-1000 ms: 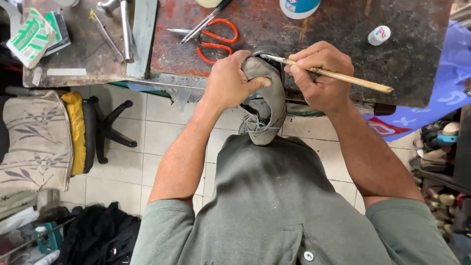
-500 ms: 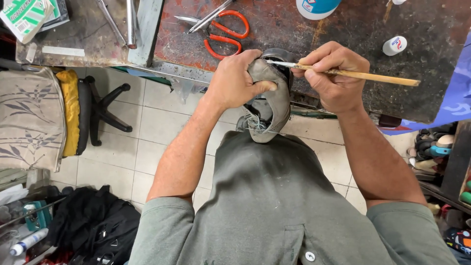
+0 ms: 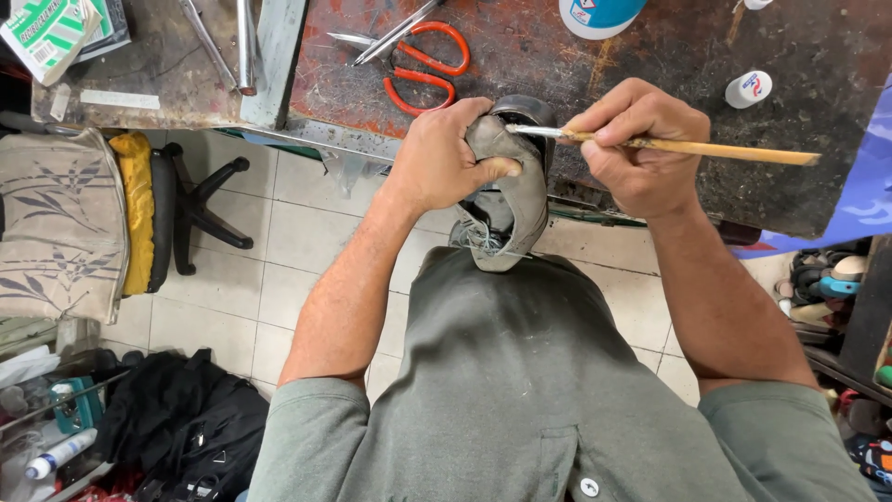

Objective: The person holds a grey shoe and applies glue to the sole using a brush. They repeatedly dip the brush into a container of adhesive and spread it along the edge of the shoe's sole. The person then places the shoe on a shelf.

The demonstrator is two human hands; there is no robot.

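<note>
My left hand (image 3: 448, 156) grips a grey shoe (image 3: 517, 200), sole side up, pressed against the front edge of the rusty workbench (image 3: 818, 139). The thumb lies across the shoe's side. My right hand (image 3: 639, 149) holds a thin wooden-handled brush (image 3: 688, 146). Its metal-ferruled tip touches the shoe's upper end beside the left fingers. Grey laces hang from the shoe's lower end.
Orange-handled scissors (image 3: 423, 63) lie on the bench just behind the shoe. A white container (image 3: 597, 16) and a small white bottle (image 3: 749, 88) stand farther back. A cushioned chair (image 3: 84, 223) is at left, a black bag (image 3: 177, 428) on the tiled floor, shoes (image 3: 827, 284) at right.
The view has shifted slightly. The brush tip has slid a little along the shoe's top end, and my left hand keeps its grip.
</note>
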